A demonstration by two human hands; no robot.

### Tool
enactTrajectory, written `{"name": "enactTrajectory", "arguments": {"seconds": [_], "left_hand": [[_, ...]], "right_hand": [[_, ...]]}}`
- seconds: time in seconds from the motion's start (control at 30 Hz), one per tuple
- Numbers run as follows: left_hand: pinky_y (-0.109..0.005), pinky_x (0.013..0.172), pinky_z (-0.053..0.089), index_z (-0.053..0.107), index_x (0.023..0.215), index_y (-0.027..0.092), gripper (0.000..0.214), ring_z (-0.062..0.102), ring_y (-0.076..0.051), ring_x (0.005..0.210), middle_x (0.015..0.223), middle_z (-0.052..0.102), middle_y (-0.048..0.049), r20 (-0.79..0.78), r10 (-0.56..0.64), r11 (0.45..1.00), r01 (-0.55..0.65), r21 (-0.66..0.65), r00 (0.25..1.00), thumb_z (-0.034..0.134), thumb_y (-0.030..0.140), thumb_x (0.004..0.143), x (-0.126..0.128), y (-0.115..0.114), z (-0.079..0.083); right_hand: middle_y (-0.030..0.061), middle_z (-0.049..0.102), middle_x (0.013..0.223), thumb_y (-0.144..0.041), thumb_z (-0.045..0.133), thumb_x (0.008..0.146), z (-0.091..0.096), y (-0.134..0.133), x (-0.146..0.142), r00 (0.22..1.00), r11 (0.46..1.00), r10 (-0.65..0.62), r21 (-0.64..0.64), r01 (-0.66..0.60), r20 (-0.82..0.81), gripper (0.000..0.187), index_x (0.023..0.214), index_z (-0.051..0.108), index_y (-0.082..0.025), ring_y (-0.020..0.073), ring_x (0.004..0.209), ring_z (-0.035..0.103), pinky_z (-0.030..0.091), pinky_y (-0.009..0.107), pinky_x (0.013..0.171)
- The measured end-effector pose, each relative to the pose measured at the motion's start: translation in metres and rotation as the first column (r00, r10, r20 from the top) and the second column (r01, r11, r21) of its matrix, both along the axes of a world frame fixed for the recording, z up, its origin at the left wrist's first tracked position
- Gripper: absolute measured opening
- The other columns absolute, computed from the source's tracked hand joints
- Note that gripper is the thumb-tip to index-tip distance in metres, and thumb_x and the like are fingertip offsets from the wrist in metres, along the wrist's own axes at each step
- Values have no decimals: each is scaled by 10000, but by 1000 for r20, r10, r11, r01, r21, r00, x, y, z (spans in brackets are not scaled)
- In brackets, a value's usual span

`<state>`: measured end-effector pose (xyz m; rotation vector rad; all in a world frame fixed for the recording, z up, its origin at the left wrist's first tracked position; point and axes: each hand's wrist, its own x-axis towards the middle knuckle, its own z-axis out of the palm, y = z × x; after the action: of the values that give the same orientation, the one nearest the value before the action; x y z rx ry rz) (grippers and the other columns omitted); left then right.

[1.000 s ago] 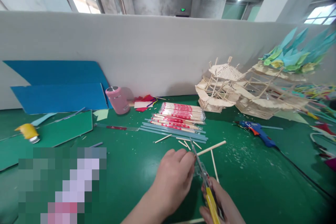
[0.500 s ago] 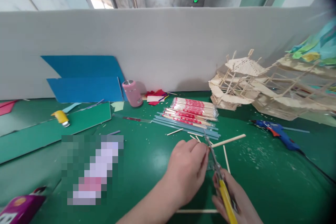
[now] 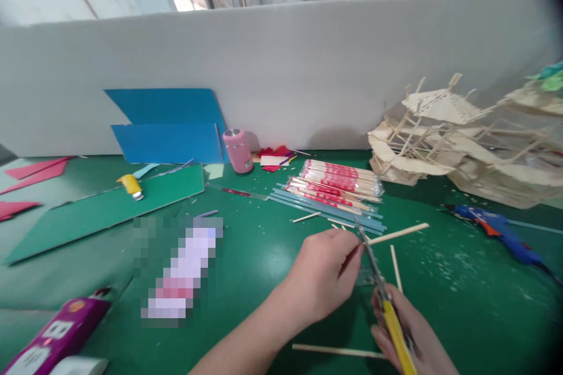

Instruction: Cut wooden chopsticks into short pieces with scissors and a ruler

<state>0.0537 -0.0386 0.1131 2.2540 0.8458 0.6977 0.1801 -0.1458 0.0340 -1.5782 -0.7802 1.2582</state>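
My left hand (image 3: 328, 272) is closed around one end of a thin wooden stick (image 3: 402, 233), which juts out to the right from the fingertips. My right hand (image 3: 407, 328) grips a yellow-handled cutter (image 3: 397, 331) with a long metal blade. The blade points up and away and crosses the stick right beside my left fingertips. Whether it has cut into the wood cannot be made out. Another wooden stick (image 3: 396, 266) lies just right of the blade, and a longer one (image 3: 336, 351) lies below my hands.
Behind my hands are bagged wooden sticks (image 3: 341, 179) and blue strips (image 3: 329, 211). A blue glue gun (image 3: 497, 228) lies right, before a wooden stick model (image 3: 422, 140). Leftward are a pink cup (image 3: 238, 151), blue boards (image 3: 167, 143), a yellow cutter (image 3: 131, 186) and a purple box (image 3: 57, 334).
The view has turned left, so everything sits farther right in the picture. Both hands keep the same hold on stick and cutter, the blade still across the stick.
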Motion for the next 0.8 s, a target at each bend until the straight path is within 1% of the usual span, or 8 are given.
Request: {"name": "enactTrajectory", "arguments": {"seconds": [0.1,0.23,0.3,0.4,0.5,0.6,0.7,0.8], "left_hand": [[-202,532,299,466,624,158,213,384,-96,557,589,421,19,-21,16,1000,-16,8,1000,359,145,807,3,2,-2],[-183,464,259,435,589,161,252,302,-80,501,532,348,48,33,-24,976,30,-214,999,352,186,825,4,5,-1],[-182,461,264,457,611,160,244,308,-82,505,535,363,46,45,-14,970,24,-244,999,352,198,827,5,4,-1],[-200,514,298,511,695,156,208,367,-95,544,588,444,20,48,44,995,-39,-97,998,353,186,826,7,1,-5],[-217,537,298,508,692,155,197,376,-107,567,612,452,6,55,61,998,-63,27,997,357,167,816,9,0,-8],[-209,497,268,472,623,159,241,323,-94,531,562,382,32,70,32,989,-21,-148,997,343,182,825,6,4,-5],[-201,469,244,474,634,152,229,286,-82,512,548,346,49,106,-8,908,52,-416,994,362,220,822,2,10,-1],[-198,454,223,487,647,141,212,264,-74,497,533,328,60,126,-38,833,101,-545,991,393,239,809,0,14,3]], "right_hand": [[-54,424,576,-454,648,568,-4,4,-3,999,1000,12,15,-12,-46,449,915,459,-241,94,477,429,419,198,465],[-72,360,593,-447,607,607,-9,7,-2,995,995,86,47,-84,-52,383,858,425,-221,40,412,264,309,162,381],[-70,354,595,-419,617,595,-8,8,1,994,992,106,67,-107,26,383,854,424,-213,44,423,261,285,163,380],[-62,364,595,-379,629,570,-4,9,4,986,991,103,68,-113,129,409,885,431,-207,66,463,324,319,173,414],[-48,390,630,-393,607,573,-1,10,6,987,996,66,42,-73,149,451,941,428,-204,84,501,376,356,187,453],[-51,377,645,-410,598,583,-2,9,5,993,998,53,25,-56,106,483,982,411,-212,80,489,356,342,190,439],[-73,319,585,-417,597,606,-4,8,6,990,992,116,47,-120,76,426,939,420,-219,71,450,299,301,192,411],[-75,320,564,-439,566,639,-2,8,7,989,990,127,48,-131,70,406,949,420,-221,74,440,304,314,201,418]]}}
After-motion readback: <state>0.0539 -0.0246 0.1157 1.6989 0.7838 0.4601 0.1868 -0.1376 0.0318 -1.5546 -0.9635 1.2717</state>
